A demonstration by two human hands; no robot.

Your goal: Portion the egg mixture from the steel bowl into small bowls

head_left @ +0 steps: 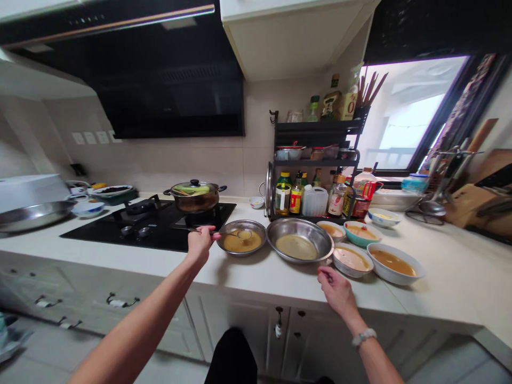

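My left hand is closed around the thin handle of a ladle. The ladle's round bowl dips into yellowish-brown liquid in the smaller metal bowl. To the right of that sits a wider metal basin, holding a shallow layer of pale yellow liquid. My right hand hovers by the counter's front edge, below the basin's right side. Its fingers are curled in, and what they may hold is hidden. Closest to it is a patterned bowl of light orange liquid.
A white bowl and a green-rimmed bowl of orange-brown liquid stand at right. A lidded pot sits on the black hob. Behind the basin is a black rack with several bottles. Hanging utensils stand far right.
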